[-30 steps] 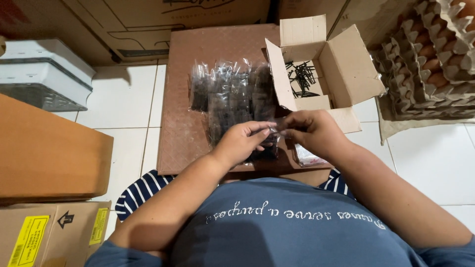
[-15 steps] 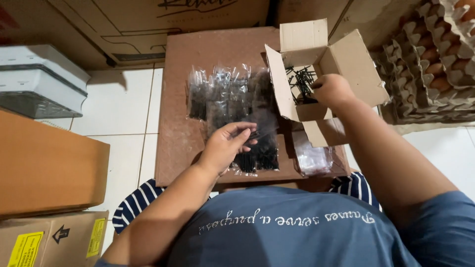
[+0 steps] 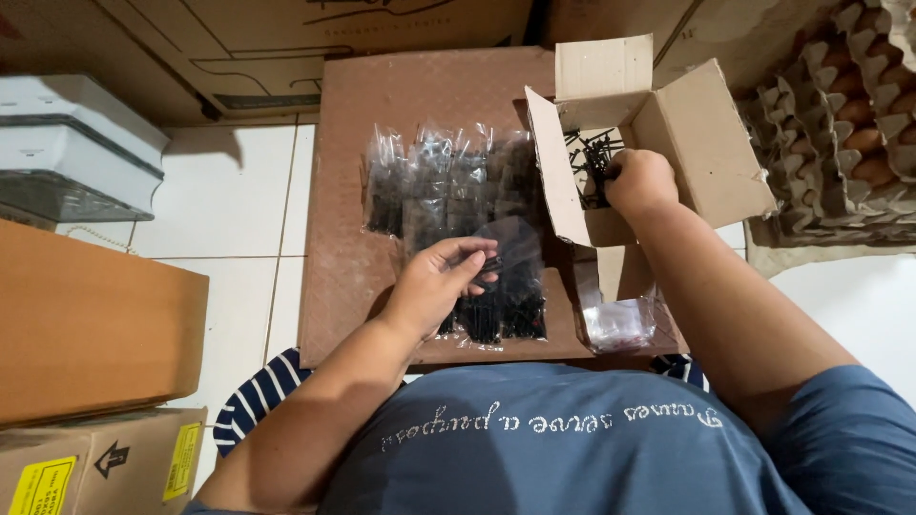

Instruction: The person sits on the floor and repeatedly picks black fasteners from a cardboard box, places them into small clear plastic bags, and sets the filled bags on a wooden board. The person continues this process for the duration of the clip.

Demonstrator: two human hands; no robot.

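small carton (image 3: 701, 143): flaps open, sat at the right edge of the brown board (image 3: 343, 191), loose black screws (image 3: 593, 157) piled inside
right hand (image 3: 641, 181): dipped into the carton, fingers curled down among the screws; what's pinched can't be made out
left hand (image 3: 439, 281): a clear little bag (image 3: 510, 243) is held up by thumb and fingertips, looks empty
filled bags (image 3: 444, 186): laid in a row on the board, black screws packed in each
spare clear bags (image 3: 618, 324): heaped by the board's near right corner
egg trays (image 3: 840, 124): stacked far right, eggs in them
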